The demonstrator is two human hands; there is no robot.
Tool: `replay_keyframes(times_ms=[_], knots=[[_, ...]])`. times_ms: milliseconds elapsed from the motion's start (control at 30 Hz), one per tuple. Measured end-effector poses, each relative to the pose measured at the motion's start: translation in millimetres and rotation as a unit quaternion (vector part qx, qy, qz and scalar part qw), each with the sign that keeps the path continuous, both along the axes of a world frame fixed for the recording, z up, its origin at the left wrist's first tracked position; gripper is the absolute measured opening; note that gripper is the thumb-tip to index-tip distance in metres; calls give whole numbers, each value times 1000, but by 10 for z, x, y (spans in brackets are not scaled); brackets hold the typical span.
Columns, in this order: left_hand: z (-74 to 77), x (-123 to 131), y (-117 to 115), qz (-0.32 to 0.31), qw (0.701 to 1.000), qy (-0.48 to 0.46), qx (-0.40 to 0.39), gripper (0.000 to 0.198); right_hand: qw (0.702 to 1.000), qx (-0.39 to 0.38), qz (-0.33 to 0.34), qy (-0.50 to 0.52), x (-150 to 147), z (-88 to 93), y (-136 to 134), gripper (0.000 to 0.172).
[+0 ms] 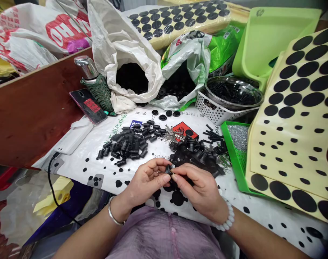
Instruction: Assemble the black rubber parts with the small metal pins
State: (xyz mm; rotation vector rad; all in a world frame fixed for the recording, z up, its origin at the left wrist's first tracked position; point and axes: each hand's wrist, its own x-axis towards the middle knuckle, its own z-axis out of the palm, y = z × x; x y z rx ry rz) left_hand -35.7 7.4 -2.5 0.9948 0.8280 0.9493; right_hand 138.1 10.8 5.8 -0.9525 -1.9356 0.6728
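Note:
Thumb and fingers of my left hand are closed on a small black disc-shaped part, with a thin metal pin beside it. My right hand pinches against the same spot; a tiny brass-coloured bit shows at its fingertips, mostly hidden. Just beyond my hands lies a heap of black plastic parts with round flanges. To the left spreads a pile of short black ribbed cylinders. Small metal pins lie between the piles, and black screws are at the right.
At the back stand a white sack and a green-white bag of black parts. A steel bowl sits in a white basket. Right are a green tray and sticker sheets; left, a phone and a white box.

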Motion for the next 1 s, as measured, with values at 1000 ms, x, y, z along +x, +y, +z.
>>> replay_keyframes(times_ms=[1000], knots=[[61, -205, -68, -104, 908, 317, 253, 26, 994, 32, 52, -94, -19, 159, -32, 20]])
